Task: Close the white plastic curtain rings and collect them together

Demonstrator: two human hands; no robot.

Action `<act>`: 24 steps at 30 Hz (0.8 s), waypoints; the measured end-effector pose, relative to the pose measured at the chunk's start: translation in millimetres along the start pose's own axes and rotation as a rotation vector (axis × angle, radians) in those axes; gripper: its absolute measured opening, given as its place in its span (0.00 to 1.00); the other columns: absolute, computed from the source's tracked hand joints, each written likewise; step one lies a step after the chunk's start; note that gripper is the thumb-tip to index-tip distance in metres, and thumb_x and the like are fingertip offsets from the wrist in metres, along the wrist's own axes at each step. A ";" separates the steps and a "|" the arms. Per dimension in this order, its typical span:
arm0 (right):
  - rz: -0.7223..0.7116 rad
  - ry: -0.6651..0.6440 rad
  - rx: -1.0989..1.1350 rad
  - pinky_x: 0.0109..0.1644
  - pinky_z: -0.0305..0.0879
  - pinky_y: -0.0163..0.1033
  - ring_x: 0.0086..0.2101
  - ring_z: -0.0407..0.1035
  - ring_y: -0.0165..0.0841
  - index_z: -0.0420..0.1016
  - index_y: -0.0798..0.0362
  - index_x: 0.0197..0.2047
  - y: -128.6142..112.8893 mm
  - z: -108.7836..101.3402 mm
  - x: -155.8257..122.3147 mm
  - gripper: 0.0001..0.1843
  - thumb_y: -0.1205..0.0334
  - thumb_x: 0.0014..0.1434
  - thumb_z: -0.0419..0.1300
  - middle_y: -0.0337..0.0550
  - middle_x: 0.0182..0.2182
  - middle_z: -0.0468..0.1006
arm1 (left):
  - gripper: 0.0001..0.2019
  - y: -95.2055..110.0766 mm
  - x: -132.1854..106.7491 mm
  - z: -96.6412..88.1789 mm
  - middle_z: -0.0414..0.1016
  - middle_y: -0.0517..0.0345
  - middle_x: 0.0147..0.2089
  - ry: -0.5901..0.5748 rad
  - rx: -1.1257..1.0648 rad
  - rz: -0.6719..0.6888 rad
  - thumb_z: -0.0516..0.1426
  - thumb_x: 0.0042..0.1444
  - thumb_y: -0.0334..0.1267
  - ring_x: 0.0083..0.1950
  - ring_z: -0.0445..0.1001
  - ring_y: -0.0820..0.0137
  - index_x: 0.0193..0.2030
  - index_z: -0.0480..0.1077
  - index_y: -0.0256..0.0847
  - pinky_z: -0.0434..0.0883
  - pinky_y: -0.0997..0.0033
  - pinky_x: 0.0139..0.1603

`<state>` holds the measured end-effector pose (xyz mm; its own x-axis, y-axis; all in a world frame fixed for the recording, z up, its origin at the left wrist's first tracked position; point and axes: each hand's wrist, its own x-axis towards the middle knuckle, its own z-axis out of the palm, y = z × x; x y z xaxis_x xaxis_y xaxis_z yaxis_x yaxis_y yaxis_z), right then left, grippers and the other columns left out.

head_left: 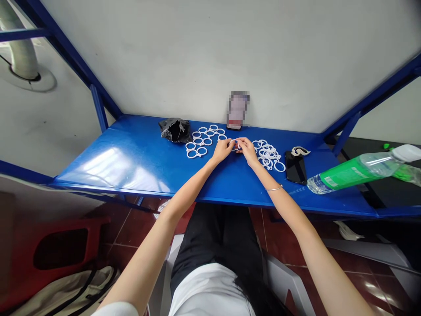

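Observation:
Over the middle of the blue table (pixel 148 164), both hands meet at one white plastic ring (pixel 233 141), which looks like a curtain ring with a small eyelet. My left hand (pixel 222 150) pinches its left side. On its right side, my right hand (pixel 247 150) is closed, fingertips at the small eyelet; the fingers partly cover it. Similar white rings (pixel 207 141) lie spread out beside my left hand. Past my right hand sits a looser, overlapping pile of white rings (pixel 269 152).
A crumpled black plastic bag (pixel 176 131) stands at the back left. A phone (pixel 237 110) with a blurred screen leans on the wall. To the right are a black phone (pixel 295 167), a pale strip (pixel 300 151) and a green-labelled bottle (pixel 357 172). Blue frame bars (pixel 98 107) flank the table.

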<state>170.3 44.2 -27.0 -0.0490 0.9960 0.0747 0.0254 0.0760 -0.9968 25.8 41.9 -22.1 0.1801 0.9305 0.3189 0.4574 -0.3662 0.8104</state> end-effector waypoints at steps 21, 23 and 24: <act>0.128 -0.023 0.107 0.28 0.68 0.29 0.24 0.71 0.25 0.74 0.52 0.34 -3.9 -2.4 1.3 0.11 0.57 0.50 0.68 0.34 0.24 0.75 | 0.14 -2.2 5.6 -14.2 0.68 0.62 0.19 -0.239 -0.414 -0.211 0.49 0.64 0.40 0.17 0.66 0.77 0.34 0.70 0.36 0.62 0.78 0.20; 0.025 -0.017 0.043 0.28 0.68 0.31 0.24 0.70 0.25 0.74 0.52 0.33 -5.4 -1.2 -0.3 0.12 0.54 0.50 0.68 0.35 0.26 0.76 | 0.16 -0.6 7.1 -19.6 0.69 0.60 0.20 -0.311 -0.461 -0.233 0.47 0.65 0.42 0.18 0.67 0.75 0.35 0.70 0.36 0.63 0.77 0.21; -0.034 -0.019 0.006 0.28 0.68 0.31 0.24 0.70 0.26 0.74 0.51 0.33 -6.6 -0.5 -1.6 0.12 0.53 0.50 0.68 0.36 0.27 0.76 | 0.18 0.3 7.9 -22.2 0.69 0.58 0.20 -0.348 -0.466 -0.260 0.46 0.66 0.45 0.18 0.67 0.75 0.34 0.70 0.36 0.63 0.76 0.22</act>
<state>170.7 42.2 -20.5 -0.0689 0.9918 0.1080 0.0176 0.1095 -0.9938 8.0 49.1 -8.4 0.4224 0.9058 -0.0322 0.1118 -0.0168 0.9936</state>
